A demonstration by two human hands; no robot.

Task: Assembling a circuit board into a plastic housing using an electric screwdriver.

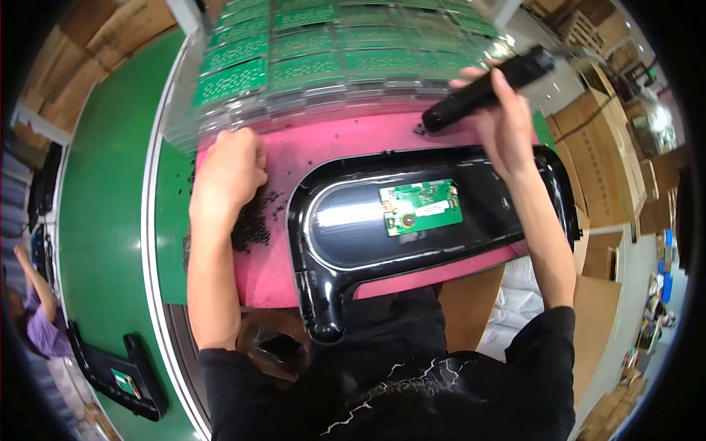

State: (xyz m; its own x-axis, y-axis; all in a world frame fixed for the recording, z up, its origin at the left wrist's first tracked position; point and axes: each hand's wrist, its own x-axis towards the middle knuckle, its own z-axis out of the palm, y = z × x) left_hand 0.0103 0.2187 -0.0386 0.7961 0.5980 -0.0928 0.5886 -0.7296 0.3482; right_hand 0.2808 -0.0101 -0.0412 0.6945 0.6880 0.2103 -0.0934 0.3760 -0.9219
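Observation:
My right hand grips a black electric screwdriver, tilted, with its cable running off to the upper right. A few small black pieces show by the tool's lower end. My left hand is closed, fingers curled under; whatever they may hold is hidden. Beside it a heap of small black screws lies on the pink mat. Between my arms rests a glossy black plastic housing with a leg-like end toward me. A green circuit board sits inside the housing.
Clear plastic trays of green circuit boards are stacked along the mat's far side. On the green bench to the left lies another black housing with a board. A person in purple is at the far left. Cardboard boxes stand at right.

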